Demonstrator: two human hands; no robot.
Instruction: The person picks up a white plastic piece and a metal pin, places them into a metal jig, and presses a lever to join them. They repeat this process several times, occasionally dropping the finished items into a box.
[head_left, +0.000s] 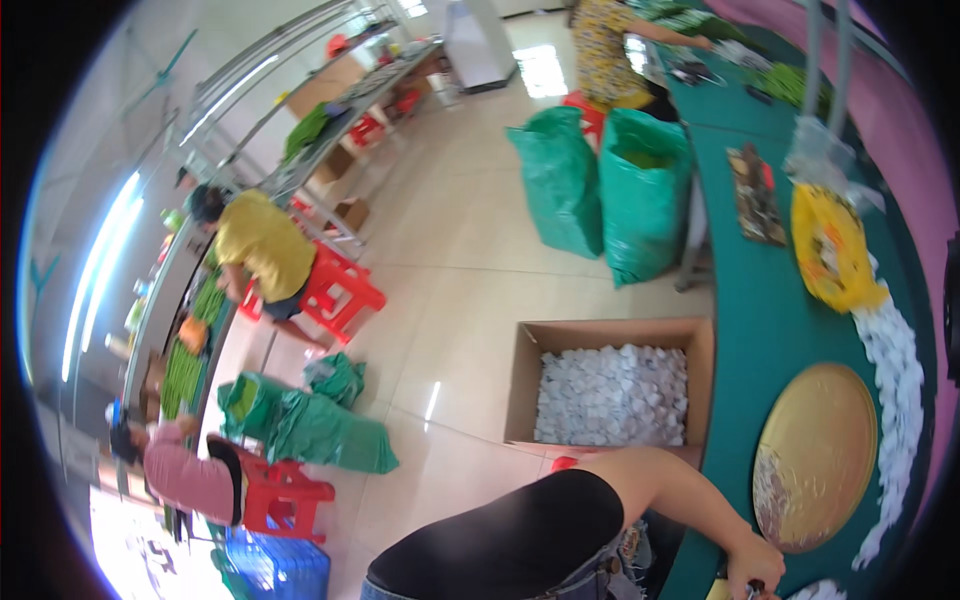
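Observation:
My left arm reaches from its black sleeve across the green table, and my left hand [752, 566] is at the lower edge. Its fingers are curled round a small dark, shiny thing, cut off by the picture's edge, whose kind I cannot make out. Just beyond the hand lies a round gold-coloured tray [825, 450] with small pale bits along its near left side. White pieces [820, 590] are partly visible beside the hand. A long row of white pieces [897, 400] runs along the table's far side. My right hand is out of view.
An open cardboard box [525, 385] of white pieces stands left of the table. Farther off are green sacks [645, 210], a yellow bag [830, 250] and a flat dark thing [755, 195]. People sit on red stools [340, 290] at left; another person [605, 50] stands ahead.

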